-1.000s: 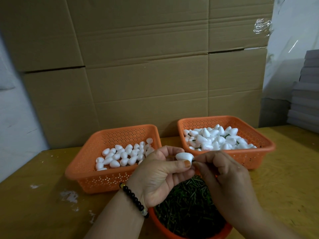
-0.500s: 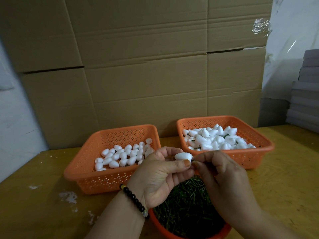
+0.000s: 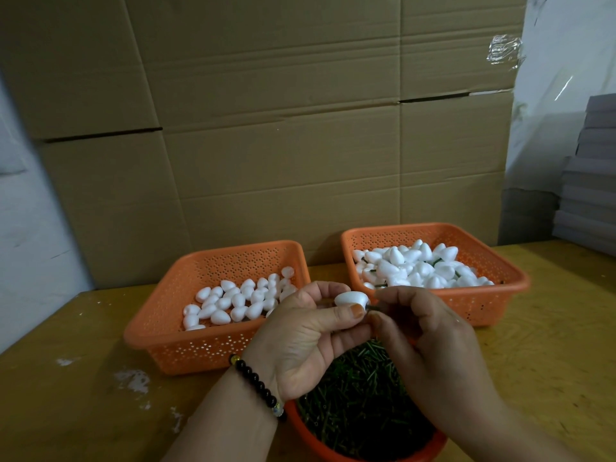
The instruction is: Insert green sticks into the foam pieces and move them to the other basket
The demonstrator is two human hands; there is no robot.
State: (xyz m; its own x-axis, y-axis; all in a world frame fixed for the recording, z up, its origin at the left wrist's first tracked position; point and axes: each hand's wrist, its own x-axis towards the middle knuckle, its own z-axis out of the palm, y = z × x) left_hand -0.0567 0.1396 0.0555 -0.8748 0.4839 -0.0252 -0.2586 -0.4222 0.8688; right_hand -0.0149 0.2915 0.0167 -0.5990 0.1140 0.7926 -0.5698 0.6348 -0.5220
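Wood table [image 3: 550,361] (cardboard wall [image 3: 283,128] behind).

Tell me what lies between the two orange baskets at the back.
Head view: only bare wooden table separates the left basket from the right basket.

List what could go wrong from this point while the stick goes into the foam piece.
1. The left hand pinches the small foam piece with thumb and fingers; squeezing hard could dent it, or it could slip out.
2. The right hand pinches the green stick at the foam's end, with little of it showing; pushed off-axis, it might bend or exit the side.
3. Both hands work above the bowl of sticks, so a dropped piece would probably land among them.
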